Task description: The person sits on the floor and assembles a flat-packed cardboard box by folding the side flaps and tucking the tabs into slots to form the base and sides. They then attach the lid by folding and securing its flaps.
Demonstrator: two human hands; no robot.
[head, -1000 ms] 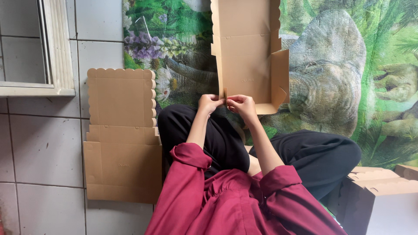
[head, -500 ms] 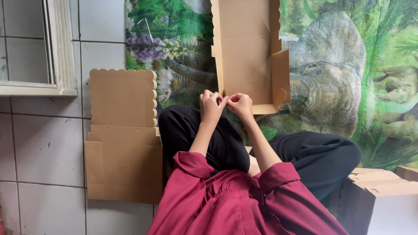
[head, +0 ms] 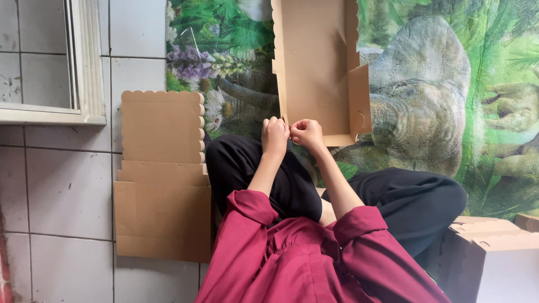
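**Hands closing together at box edge**

Holding the open cardboard box (head: 314, 73) out past the knees, over the jungle-print mat (head: 426, 112), with its near edge touching both hands. Curling the left hand (head: 275, 134) into a loose fist against that edge, knuckles up. Bringing the right hand (head: 306, 133) in just beside it, fingertips bent toward the left hand and seeming to pinch a small piece of card at the rim; not showing clearly how much is caught between the fingers.

Comparing with a second ago: drawing the two hands closer, from slightly apart along the edge to almost touching now, thumbs and fingertips nearly meeting. Keeping the box in nearly the same place and tilt throughout, its right side flap standing up as before. Judging from this, working finely on one spot of the near edge rather than shifting the whole box.

Leaving the flat cardboard blanks (head: 163, 174) untouched on the tiled floor (head: 62, 185) to the left, scalloped edges facing far and right, well apart from either hand. Leaving the made-up boxes (head: 494, 252) at near right alone too, beside the black trouser leg (head: 415, 196).
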